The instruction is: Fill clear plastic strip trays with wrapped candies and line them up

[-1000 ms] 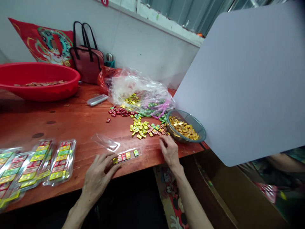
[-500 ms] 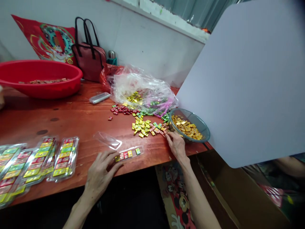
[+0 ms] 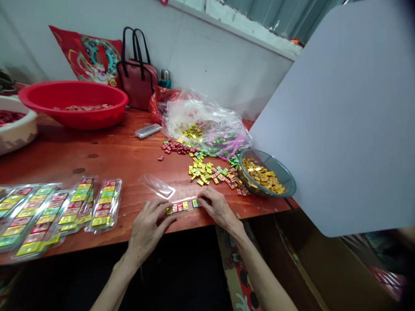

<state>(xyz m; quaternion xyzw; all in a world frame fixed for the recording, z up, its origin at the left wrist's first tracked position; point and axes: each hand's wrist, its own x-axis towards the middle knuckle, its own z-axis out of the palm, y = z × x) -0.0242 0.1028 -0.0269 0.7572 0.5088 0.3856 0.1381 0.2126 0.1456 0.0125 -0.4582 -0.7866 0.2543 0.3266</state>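
A narrow clear plastic tray (image 3: 191,209) lies near the table's front edge with several small wrapped pieces in a row, yellow, red and green, and a gap before the green one. My left hand (image 3: 149,226) grips its left end between thumb and fingers. At the right end, beside the green piece (image 3: 195,203), my right hand (image 3: 218,208) has its fingertips pinched together; whatever they hold is hidden. Just behind the tray rests a clear plastic cover (image 3: 158,186). Loose yellow pieces (image 3: 201,170) are heaped behind my right hand, with red, green and brownish ones around them.
Filled packs (image 3: 105,205) lie at the left front. A grey bowl (image 3: 288,179) of gold pieces stands right, beside a large pale panel (image 3: 340,121). A clear plastic bag (image 3: 207,112), red basin (image 3: 97,119), white basin (image 3: 19,140) and handbag (image 3: 138,86) are farther back.
My right hand has moved left from the loose pieces by the bowl to the tray's right end. My left hand stays at the tray's left end. The view has shifted left.
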